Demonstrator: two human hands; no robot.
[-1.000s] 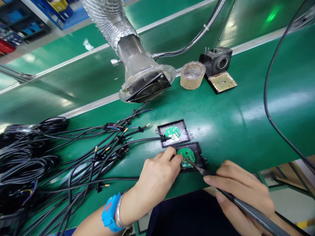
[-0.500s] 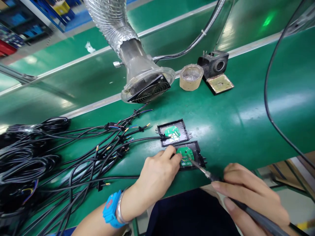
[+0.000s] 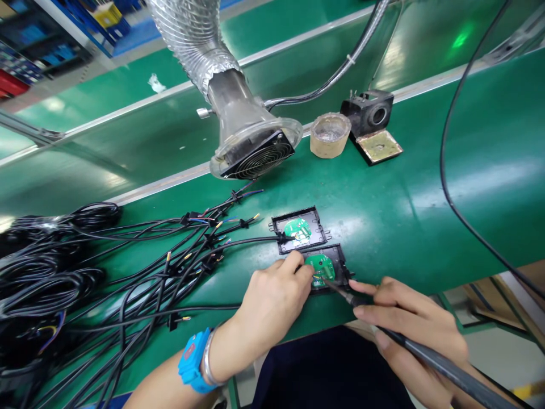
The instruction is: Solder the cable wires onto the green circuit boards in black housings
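Observation:
A soldering iron [image 3: 409,343] is gripped like a pen in my right hand [image 3: 413,324]. Its metal tip rests at the lower part of a green circuit board [image 3: 327,266], by some thin wire ends. That board lies in a black plastic case half [image 3: 340,258] near the table's front edge. My left hand [image 3: 276,295] is closed at the case's left side, fingertips pinched by the wire ends of a black cable [image 3: 204,308] that runs in under the hand. Just behind lies a second black case half [image 3: 317,218] with its own board [image 3: 303,227] and cable.
Several black cables [image 3: 140,267] with stripped ends cover the table's left side. A fume extractor fan [image 3: 261,156] hangs over the back. Behind the cases stand a tape roll [image 3: 327,136] and an iron stand [image 3: 368,113] with a sponge. A black cord [image 3: 445,170] loops at right.
My right hand and the soldering iron have shifted left, and the tip has moved down and left on the board. The black cord at right has swung left. My left hand stays put.

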